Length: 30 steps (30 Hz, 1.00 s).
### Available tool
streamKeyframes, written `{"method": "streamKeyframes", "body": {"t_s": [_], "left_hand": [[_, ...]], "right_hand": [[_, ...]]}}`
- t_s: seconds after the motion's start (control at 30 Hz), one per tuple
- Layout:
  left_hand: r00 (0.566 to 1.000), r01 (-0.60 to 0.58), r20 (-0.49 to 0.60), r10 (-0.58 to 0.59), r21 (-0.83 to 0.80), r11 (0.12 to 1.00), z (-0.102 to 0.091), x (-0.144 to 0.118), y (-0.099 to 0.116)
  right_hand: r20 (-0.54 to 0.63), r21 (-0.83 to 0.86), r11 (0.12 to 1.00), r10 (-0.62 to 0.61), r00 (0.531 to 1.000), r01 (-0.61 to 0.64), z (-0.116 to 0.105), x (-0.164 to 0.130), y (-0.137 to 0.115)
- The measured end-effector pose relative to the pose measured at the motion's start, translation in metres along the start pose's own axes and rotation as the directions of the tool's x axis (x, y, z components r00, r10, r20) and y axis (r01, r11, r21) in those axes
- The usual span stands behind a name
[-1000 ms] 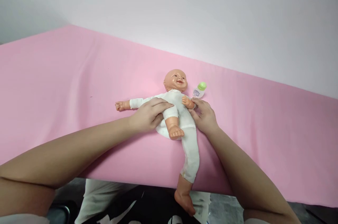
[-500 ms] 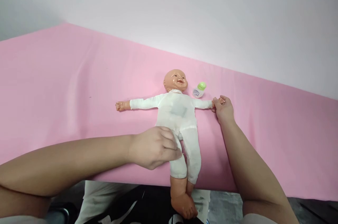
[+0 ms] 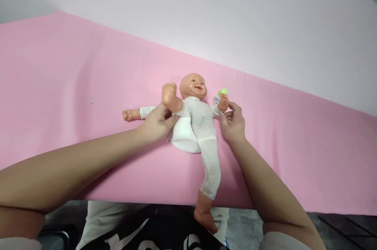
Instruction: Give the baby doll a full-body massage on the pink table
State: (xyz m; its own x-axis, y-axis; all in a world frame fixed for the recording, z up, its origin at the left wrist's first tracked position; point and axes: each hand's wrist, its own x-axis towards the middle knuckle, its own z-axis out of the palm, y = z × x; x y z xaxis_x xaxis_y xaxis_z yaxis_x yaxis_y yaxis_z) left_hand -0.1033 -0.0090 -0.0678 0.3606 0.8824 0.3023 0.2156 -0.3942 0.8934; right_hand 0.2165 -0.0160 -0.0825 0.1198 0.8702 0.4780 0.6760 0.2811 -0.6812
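Note:
A baby doll [image 3: 203, 122] with a cloth body and plastic head lies face up on a pink-covered table [image 3: 112, 85]. Around the lower part of one doll leg is my left hand [image 3: 157, 122], closed on it; that leg is folded up so its foot [image 3: 171, 99] points toward the head. My right hand [image 3: 235, 122] pinches the doll's arm near the wrist, and the plastic doll hand [image 3: 223, 103] sticks up above my fingers. The other leg hangs over the table's near edge. Partly hidden behind the raised doll hand is a small bottle with a green cap [image 3: 223, 92].
A pale wall [image 3: 188, 10] rises behind the table. The doll's other arm stretches out to the left, past my left hand. My lap [image 3: 159, 226] is just below the near edge.
My left hand has lifted the doll's leg from straight to folded up beside the torso. My right hand has drawn the doll's arm inward, bending it upward.

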Motion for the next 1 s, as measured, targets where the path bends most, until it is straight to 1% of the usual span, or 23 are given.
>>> {"method": "streamKeyframes", "body": {"t_s": [0.03,0.1,0.13,0.17,0.23,0.3,0.37,0.4,0.43,0.47,0.53,0.57,0.6,0.67,0.77,0.83,0.9,0.93,1.0], "left_hand": [[1.000,0.032,0.001,-0.032,-0.049,0.998,-0.001,0.003,-0.003],[0.999,0.043,0.013,-0.042,-0.141,0.989,-0.001,0.005,-0.007],[0.999,0.041,0.028,-0.036,-0.173,0.984,-0.001,0.005,-0.007],[0.998,0.034,0.051,-0.025,-0.188,0.982,0.000,0.005,-0.006],[0.995,0.018,0.104,-0.002,-0.157,0.987,0.001,0.002,-0.001],[0.992,-0.012,0.123,0.021,-0.076,0.997,0.002,-0.001,0.005],[0.994,-0.069,0.082,0.067,0.020,0.997,0.002,-0.004,0.010],[0.992,-0.122,0.049,0.119,0.067,0.990,0.002,-0.005,0.012],[0.980,-0.197,0.028,0.195,0.115,0.974,0.002,-0.007,0.013],[0.959,-0.282,0.024,0.282,0.162,0.946,0.002,-0.008,0.015],[0.898,-0.438,0.066,0.436,0.240,0.866,0.003,-0.010,0.017],[0.871,-0.489,0.099,0.482,0.269,0.830,0.003,-0.011,0.018],[0.851,-0.523,0.129,0.509,0.292,0.801,0.004,-0.011,0.019],[0.830,-0.554,0.155,0.536,0.341,0.760,0.005,-0.012,0.020],[0.797,-0.593,0.170,0.579,0.398,0.699,0.007,-0.013,0.020],[0.766,-0.625,0.166,0.621,0.415,0.661,0.007,-0.014,0.019],[0.726,-0.667,0.166,0.667,0.408,0.624,0.007,-0.016,0.018],[0.710,-0.687,0.182,0.680,0.392,0.612,0.007,-0.018,0.019],[0.679,-0.730,0.247,0.692,0.330,0.598,0.008,-0.022,0.021]], "right_hand": [[0.074,-0.061,0.996,-0.067,0.995,0.071,0.002,-0.002,-0.005],[0.212,-0.128,0.967,-0.191,0.958,0.221,0.005,-0.005,-0.013],[0.259,-0.142,0.952,-0.230,0.938,0.272,0.006,-0.006,-0.014],[0.286,-0.152,0.942,-0.246,0.926,0.298,0.007,-0.006,-0.015],[0.291,-0.154,0.945,-0.237,0.927,0.290,0.007,-0.006,-0.015],[0.274,-0.126,0.958,-0.216,0.937,0.257,0.006,-0.004,-0.013],[0.242,-0.104,0.972,-0.179,0.954,0.209,0.005,-0.003,-0.010],[0.224,-0.105,0.977,-0.157,0.962,0.185,0.004,-0.002,-0.009],[0.209,-0.113,0.980,-0.137,0.968,0.163,0.004,-0.001,-0.007],[0.196,-0.121,0.982,-0.122,0.973,0.148,0.003,0.000,-0.006],[0.182,-0.126,0.980,-0.129,0.975,0.154,0.003,0.001,-0.004],[0.192,-0.124,0.976,-0.151,0.970,0.177,0.003,0.001,-0.004],[0.210,-0.123,0.971,-0.177,0.961,0.206,0.003,0.001,-0.004],[0.253,-0.129,0.957,-0.221,0.942,0.259,0.004,0.001,-0.006],[0.275,-0.133,0.952,-0.233,0.933,0.277,0.004,0.001,-0.007],[0.246,-0.120,0.964,-0.203,0.948,0.238,0.002,0.002,-0.006],[0.197,-0.103,0.985,-0.114,0.974,0.136,-0.003,0.005,0.000],[0.159,-0.081,0.994,-0.057,0.986,0.071,-0.005,0.007,0.004],[0.068,0.010,0.999,0.035,0.997,-0.036,-0.010,0.011,0.016]]}}
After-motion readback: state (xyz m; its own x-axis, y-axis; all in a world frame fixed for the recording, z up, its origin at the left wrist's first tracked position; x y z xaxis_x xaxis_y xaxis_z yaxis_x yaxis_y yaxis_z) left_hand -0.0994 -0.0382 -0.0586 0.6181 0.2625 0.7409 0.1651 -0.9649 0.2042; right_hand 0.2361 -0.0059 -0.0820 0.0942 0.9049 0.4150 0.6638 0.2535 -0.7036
